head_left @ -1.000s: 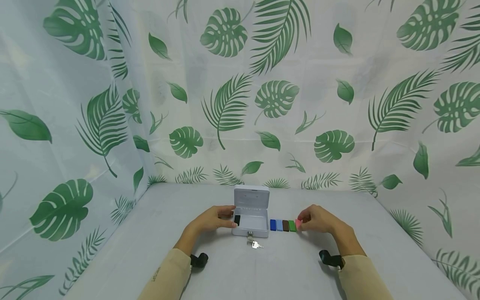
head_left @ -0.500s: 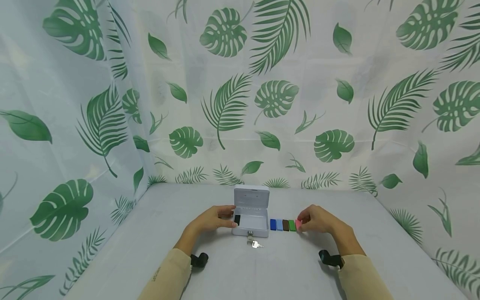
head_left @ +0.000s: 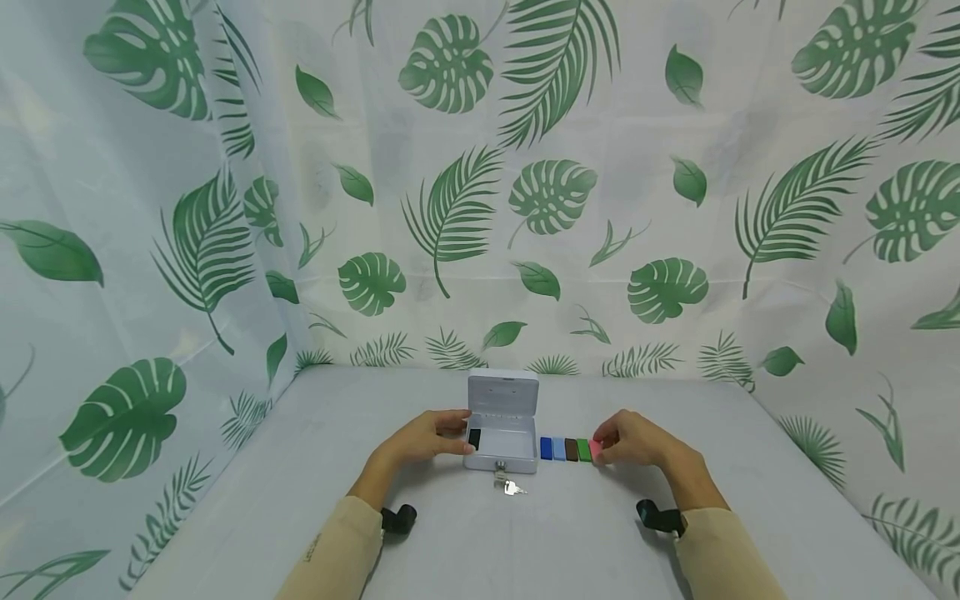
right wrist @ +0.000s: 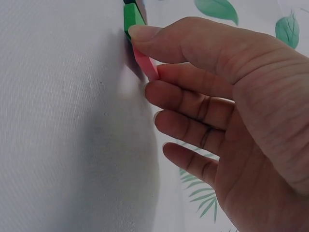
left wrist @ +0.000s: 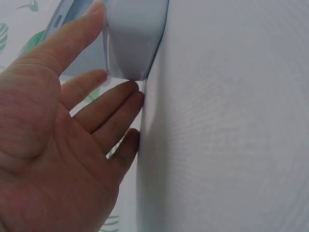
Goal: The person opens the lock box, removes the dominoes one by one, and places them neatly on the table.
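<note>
A: Here's the picture: a white box [head_left: 501, 442] sits mid-table [head_left: 570, 533] with its lid standing up, a black block [head_left: 474, 439] already inside at the left end, key [head_left: 512, 488] hanging from the lock at 6 o'clock.

B: And the left hand [head_left: 423, 437] is steadying it. From the left wrist view the fingers [left wrist: 101, 104] are fairly straight, thumb up against the box's corner, the rest laid along its side. Pressing, not gripping.

A: Over at 3 o'clock from the box, a row of blocks: blue [head_left: 546, 448], light blue [head_left: 558, 449], brown [head_left: 572, 450], green [head_left: 584, 450], all touching, and a pink block [head_left: 596, 449] at the far end.

B: That pink one is where the action is. The right hand [head_left: 633, 439] has it pinched between thumb and forefinger; the right wrist view shows the pink block [right wrist: 145, 62] tight against the green one [right wrist: 132, 18], still down on the table by the look of it, the other fingers [right wrist: 193, 104] loosely curled below.

A: So I'd call this the pick-up step, grasp made, lift not yet done.

B: Agreed. The next move, I'd judge, calls for a clean lift straight off the row so green isn't dragged, then a carry toward 9 o'clock, over the box's front wall, down beside the black block.

A: While the left hand keeps that box from sliding.
</note>
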A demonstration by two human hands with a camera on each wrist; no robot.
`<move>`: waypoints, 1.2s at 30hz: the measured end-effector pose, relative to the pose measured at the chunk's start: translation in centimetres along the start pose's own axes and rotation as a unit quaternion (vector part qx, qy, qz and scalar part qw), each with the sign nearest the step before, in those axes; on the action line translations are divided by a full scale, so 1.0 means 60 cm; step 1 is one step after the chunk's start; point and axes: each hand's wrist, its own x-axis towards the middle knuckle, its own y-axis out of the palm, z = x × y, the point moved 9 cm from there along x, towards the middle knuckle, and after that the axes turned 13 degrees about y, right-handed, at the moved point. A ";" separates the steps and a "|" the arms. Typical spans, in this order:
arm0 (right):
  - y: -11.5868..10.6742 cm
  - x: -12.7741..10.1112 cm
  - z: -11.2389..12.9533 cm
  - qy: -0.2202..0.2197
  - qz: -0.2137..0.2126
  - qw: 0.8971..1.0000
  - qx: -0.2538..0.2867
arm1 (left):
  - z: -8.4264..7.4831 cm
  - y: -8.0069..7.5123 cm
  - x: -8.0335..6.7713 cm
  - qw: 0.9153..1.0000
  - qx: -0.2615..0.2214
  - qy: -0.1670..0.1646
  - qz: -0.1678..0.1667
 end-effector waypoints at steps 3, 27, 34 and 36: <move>0.000 -0.001 0.000 0.000 -0.002 1.000 0.000 | 0.000 0.000 0.000 1.000 -0.001 0.000 0.001; 0.002 0.002 -0.002 0.007 -0.003 1.000 -0.007 | -0.001 -0.001 -0.002 1.000 -0.007 0.001 0.003; 0.001 0.006 -0.002 0.014 -0.001 1.000 -0.009 | -0.002 -0.001 0.000 1.000 -0.008 0.006 0.003; 0.001 0.006 -0.001 0.013 -0.002 1.000 -0.010 | -0.003 -0.001 0.000 1.000 -0.007 0.007 0.003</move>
